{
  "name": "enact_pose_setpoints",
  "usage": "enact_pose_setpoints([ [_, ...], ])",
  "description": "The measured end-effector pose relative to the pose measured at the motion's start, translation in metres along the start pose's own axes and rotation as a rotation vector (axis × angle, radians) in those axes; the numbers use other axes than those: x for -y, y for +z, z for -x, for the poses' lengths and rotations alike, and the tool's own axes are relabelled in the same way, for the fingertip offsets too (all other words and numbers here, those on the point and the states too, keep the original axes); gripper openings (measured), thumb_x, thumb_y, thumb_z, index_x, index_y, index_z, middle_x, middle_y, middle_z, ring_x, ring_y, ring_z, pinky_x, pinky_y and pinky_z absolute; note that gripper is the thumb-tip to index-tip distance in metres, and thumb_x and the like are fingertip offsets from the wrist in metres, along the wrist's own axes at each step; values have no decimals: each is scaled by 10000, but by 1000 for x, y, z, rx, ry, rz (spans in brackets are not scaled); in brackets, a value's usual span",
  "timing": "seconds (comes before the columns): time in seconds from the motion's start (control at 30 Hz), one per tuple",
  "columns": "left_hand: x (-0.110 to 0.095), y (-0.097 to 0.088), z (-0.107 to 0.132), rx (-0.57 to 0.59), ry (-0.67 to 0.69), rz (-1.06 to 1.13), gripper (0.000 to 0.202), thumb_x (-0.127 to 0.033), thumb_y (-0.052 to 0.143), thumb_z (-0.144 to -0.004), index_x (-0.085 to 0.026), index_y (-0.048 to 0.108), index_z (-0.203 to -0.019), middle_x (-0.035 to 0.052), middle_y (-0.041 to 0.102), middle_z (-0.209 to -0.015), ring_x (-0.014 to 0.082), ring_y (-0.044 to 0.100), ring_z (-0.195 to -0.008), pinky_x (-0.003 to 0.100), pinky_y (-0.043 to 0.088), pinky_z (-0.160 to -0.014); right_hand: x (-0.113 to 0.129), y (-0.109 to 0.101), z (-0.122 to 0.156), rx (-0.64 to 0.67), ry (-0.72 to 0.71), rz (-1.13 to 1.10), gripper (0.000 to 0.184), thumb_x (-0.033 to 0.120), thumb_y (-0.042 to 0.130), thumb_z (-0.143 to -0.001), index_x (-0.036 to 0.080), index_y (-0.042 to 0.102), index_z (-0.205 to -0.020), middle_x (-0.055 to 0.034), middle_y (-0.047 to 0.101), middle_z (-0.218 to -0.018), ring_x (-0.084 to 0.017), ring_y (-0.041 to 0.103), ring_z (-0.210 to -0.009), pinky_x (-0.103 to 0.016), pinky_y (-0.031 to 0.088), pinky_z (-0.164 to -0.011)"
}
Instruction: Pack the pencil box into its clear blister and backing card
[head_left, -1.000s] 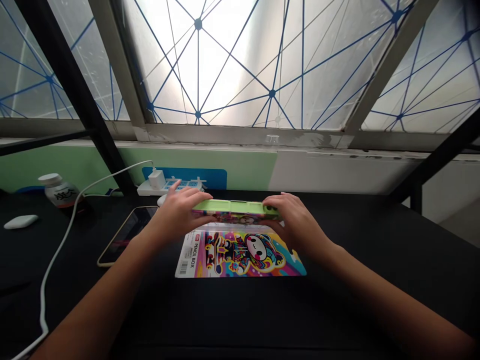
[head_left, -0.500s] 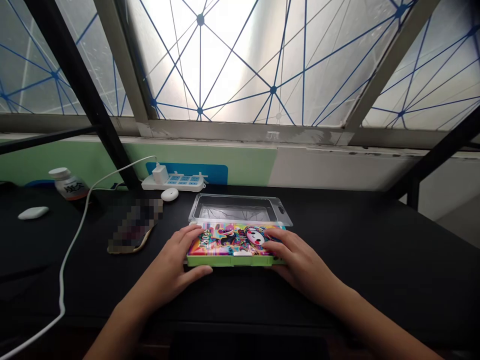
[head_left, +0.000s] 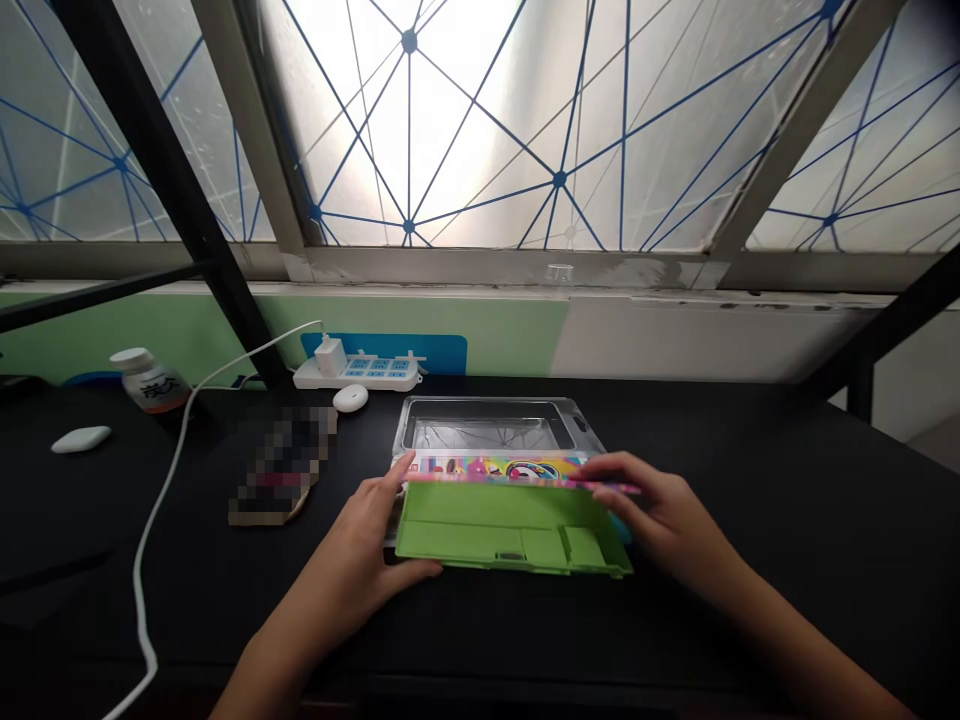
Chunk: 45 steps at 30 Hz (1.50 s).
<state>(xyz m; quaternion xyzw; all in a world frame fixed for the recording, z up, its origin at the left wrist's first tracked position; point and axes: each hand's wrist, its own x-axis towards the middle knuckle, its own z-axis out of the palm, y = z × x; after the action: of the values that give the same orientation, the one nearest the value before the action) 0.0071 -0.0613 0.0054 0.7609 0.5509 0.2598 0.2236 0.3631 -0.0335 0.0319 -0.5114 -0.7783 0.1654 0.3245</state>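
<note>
In the head view, a pencil case [head_left: 465, 522] with a brightly printed cartoon lid [head_left: 487, 468] and a green compartmented body lies in front of me. Its lid is raised at the near edge, showing the green inside. My left hand [head_left: 371, 540] grips the left end, thumb at the near edge and fingertips by the lid. At the right end, my right hand [head_left: 651, 508] pinches the lid's edge between thumb and fingers. Just behind the case rests a clear plastic cover [head_left: 592, 430], partly hidden by it.
Left on the black desk [head_left: 750, 480] lie a blurred phone [head_left: 281, 475], a round white case [head_left: 350, 399], a white flat object [head_left: 81, 440] and a bottle [head_left: 150, 380]. A power strip [head_left: 375, 374] stands by the wall. A white cable [head_left: 157, 500] crosses the left side.
The pencil case's lid has lifted at its near edge, exposing the green inside. My right hand has moved from lying over the lid to pinching its right end. The view has shifted slightly.
</note>
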Motion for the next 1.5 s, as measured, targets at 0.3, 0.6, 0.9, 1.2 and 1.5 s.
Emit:
enact_pose_setpoints([
  [0.3, -4, 2, 4, -8, -104, 67, 1050, -463, 727, -824, -378, 23, -1597, 96, 552, -1450, 356, 493, -1358, 539, 445, -1059, -18, 14, -7, -239, 219, -134, 306, 525, 560, -948, 247, 660, -1030, -34, 703, -855, -220, 675, -759, -299, 542, -642],
  [0.6, 4, 1, -7, -132, -79, 43, 472, -570, 526, -936, -282, 568, -1307, 85, 632, -1311, 302, 626, -1185, 428, 545, -960, -8, 2, 8, 137, 8, -103, 671, 711, 738, -703, 281, 649, -1210, -108, 664, -1249, -336, 631, -1163, -422, 529, -972],
  [0.9, 8, 6, -10, -111, 4, -6, 395, -511, 625, -907, -291, 641, -1236, 82, 545, -1450, 321, 541, -1281, 439, 486, -1044, -11, 7, 19, 79, 216, 63, 455, 560, 519, -934, 270, 577, -1280, -89, 741, -1111, -266, 730, -953, -341, 612, -747],
  [1.2, 5, 2, -16, -41, -81, -75, 329, -475, 458, -1000, -248, 684, -1076, 103, 571, -1402, 314, 531, -1299, 475, 492, -1040, -21, 18, 10, 36, 57, 283, 353, 500, 482, -983, 257, 642, -1182, -60, 739, -983, -232, 708, -816, -337, 584, -669],
  [1.5, 15, 8, 0, -111, 54, -68, 765, -490, 697, -868, -311, 325, -1512, 117, 518, -1496, 343, 515, -1355, 525, 471, -1082, 28, 39, -8, -144, -189, 562, 269, 352, 437, -1024, 208, 626, -1150, -118, 690, -1121, -297, 625, -1023, -441, 459, -827],
])
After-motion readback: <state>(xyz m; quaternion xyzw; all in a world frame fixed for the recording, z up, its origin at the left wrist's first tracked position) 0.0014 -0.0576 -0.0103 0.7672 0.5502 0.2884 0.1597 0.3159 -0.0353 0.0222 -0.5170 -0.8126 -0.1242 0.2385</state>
